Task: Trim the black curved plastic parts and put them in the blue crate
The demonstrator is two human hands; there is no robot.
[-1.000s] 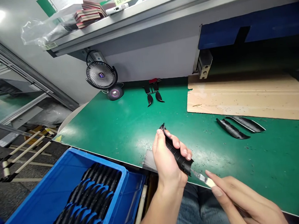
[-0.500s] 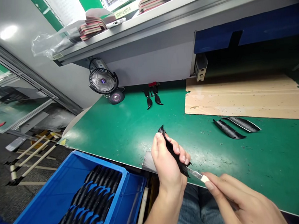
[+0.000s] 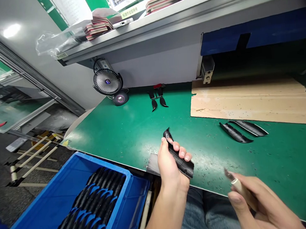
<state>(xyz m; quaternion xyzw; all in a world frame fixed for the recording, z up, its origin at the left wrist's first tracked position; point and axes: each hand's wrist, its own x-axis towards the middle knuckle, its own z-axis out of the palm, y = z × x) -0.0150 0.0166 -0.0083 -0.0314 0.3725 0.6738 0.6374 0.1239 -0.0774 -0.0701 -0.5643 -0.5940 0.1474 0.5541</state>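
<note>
My left hand point(image 3: 171, 167) is wrapped round a black curved plastic piece point(image 3: 184, 164), tilted above the front edge of the green table. The piece's pointed end sticks out past my thumb, and its wide end faces my right hand point(image 3: 264, 202). That right hand grips a knife point(image 3: 239, 187) by its pale handle. The knife's short blade, a little blurred, points up and left, apart from the piece. Two similar black curved pieces, a near one point(image 3: 235, 133) and a far one point(image 3: 249, 127), lie on the table to the right.
A blue bin point(image 3: 76, 160) at lower left holds rows of black curved pieces. On the green table point(image 3: 112, 131) are a small fan point(image 3: 108, 82), several small black parts point(image 3: 157, 102), a cardboard sheet point(image 3: 246, 99) and scattered dark shavings. A shelf point(image 3: 142, 31) overhangs the back.
The knife has come away from the black piece's wide end, moving right with my right hand. My left hand has turned the piece slightly, so more of its smooth surface shows.
</note>
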